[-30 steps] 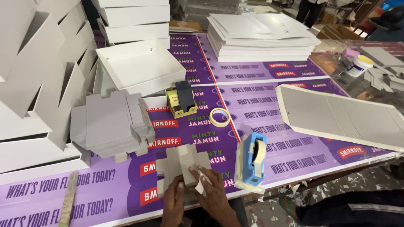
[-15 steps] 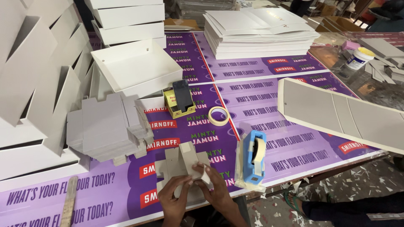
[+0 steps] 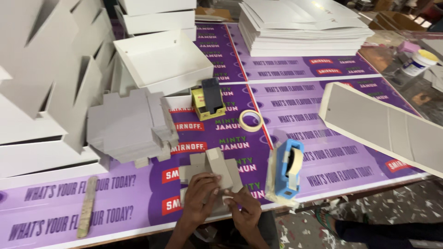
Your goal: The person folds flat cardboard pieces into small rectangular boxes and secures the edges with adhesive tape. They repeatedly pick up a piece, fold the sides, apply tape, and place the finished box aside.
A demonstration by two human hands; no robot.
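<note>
at nine o'clock from my hands a flat wooden stick [image 3: 86,206] lies on the purple sheet [image 3: 323,152] that covers the table, and up at ten o'clock sits a stack of grey card cut-outs [image 3: 129,127] with a white open box [image 3: 161,60] behind it. my left hand [image 3: 199,196] lies on the small grey card blank [image 3: 213,168], fingers [image 3: 210,184] pressed together and flat on its lower part, pinning it to the table near the front edge. my right hand [image 3: 244,208] is just beside it, thumb and forefinger pinched on a small pale bit at the blank's lower corner; i cannot tell what that bit is. the blank looks light and stiff, thin enough to crease at its flaps, so i judge it best held flat by the middle panel and lifted by an edge. at one o'clock lies a roll of tape [image 3: 251,121], at three o'clock a blue tape dispenser [image 3: 287,168] stands, and a long grey board [image 3: 383,127] lies further right.
</note>
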